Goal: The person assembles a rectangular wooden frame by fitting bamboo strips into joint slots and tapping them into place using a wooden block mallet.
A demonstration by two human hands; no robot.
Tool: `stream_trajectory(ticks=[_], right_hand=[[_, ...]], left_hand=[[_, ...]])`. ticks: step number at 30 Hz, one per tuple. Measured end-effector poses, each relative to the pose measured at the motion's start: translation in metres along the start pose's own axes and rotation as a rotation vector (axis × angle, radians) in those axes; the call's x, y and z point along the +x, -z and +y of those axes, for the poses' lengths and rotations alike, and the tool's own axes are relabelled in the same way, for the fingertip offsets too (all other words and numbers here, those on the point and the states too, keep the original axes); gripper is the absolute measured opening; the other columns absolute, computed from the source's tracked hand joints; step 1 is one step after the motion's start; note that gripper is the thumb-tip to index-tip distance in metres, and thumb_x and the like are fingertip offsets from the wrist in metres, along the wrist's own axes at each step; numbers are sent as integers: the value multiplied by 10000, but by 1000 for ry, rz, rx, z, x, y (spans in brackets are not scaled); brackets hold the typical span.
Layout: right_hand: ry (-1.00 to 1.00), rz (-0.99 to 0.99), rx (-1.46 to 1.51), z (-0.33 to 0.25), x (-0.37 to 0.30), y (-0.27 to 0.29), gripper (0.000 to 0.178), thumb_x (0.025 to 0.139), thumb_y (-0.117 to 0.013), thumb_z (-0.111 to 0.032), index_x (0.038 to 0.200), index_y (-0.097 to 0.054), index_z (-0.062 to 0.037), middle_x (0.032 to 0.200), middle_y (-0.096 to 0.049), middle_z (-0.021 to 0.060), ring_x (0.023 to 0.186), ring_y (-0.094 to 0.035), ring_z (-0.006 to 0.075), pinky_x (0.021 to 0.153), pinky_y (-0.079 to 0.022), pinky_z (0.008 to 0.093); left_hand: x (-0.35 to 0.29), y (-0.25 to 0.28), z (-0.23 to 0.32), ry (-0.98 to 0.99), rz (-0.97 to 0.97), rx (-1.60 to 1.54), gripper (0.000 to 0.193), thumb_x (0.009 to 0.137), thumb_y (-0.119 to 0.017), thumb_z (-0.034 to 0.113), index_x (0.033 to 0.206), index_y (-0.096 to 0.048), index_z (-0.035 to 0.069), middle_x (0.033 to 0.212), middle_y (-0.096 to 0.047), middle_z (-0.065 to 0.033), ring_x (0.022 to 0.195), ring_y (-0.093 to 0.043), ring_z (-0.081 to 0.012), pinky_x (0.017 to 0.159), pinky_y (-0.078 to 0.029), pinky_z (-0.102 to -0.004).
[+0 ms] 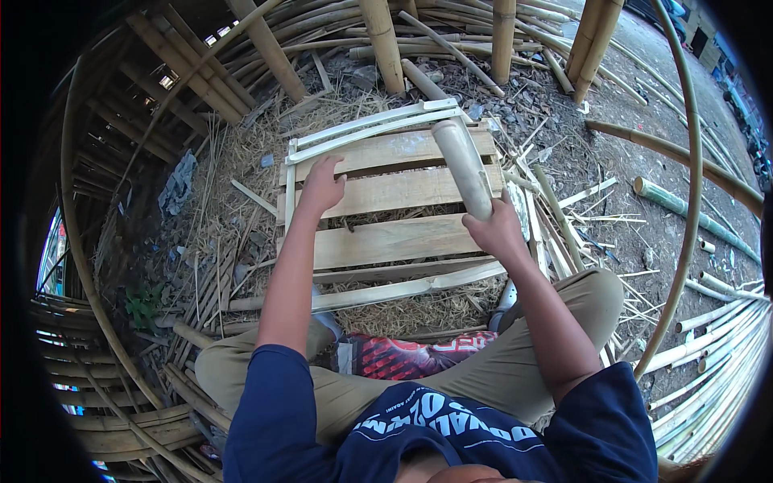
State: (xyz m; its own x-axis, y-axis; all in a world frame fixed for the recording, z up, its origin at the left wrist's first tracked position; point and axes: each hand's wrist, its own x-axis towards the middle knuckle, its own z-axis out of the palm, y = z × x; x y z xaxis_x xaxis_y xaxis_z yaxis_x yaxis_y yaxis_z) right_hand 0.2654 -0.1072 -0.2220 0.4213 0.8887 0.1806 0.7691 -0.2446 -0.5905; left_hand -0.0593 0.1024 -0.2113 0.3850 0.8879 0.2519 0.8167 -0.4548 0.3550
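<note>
My right hand (494, 232) is closed around the lower end of a thick, pale bamboo piece (460, 165). Its far end reaches over the top right corner of a low slatted wooden platform (386, 191). Pale split bamboo strips (366, 131) lie along the platform's far side, joined at the left to an upright strip (291, 185). Another long strip (419, 287) runs across the near side. Over the left part of the slats is my left hand (324, 187), fingers apart and holding nothing. Whether it touches the wood I cannot tell.
Bamboo posts (382, 48) stand beyond the platform. Cut bamboo poles (708, 346) lie stacked at the right, near a green bamboo pole (684, 211). Shavings and split pieces litter the ground. A red patterned sack (411, 356) lies between my legs.
</note>
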Motion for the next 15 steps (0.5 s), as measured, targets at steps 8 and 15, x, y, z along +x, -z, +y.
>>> stream_trajectory(ticks=[8, 15], right_hand=[[-90, -586, 104, -29, -26, -32, 631, 762, -770, -420, 1080, -694, 120, 1476, -377, 444, 1437, -322, 594, 1230, -245, 623], [-104, -563, 4, -19, -36, -44, 714, 754, -766, -473, 1131, -680, 126, 1478, -245, 566, 1455, -211, 669, 1239, -237, 592]], left_hand=[[122, -69, -25, -153, -63, 527, 852, 839, -651, -10, 1610, -310, 107, 1667, -328, -129, 1555, -289, -305, 1262, -224, -583], [170, -73, -18, -205, -382, 431, 858, 779, -600, -80, 1583, -316, 14, 1625, -380, -219, 1493, -390, -370, 1229, -369, -402]])
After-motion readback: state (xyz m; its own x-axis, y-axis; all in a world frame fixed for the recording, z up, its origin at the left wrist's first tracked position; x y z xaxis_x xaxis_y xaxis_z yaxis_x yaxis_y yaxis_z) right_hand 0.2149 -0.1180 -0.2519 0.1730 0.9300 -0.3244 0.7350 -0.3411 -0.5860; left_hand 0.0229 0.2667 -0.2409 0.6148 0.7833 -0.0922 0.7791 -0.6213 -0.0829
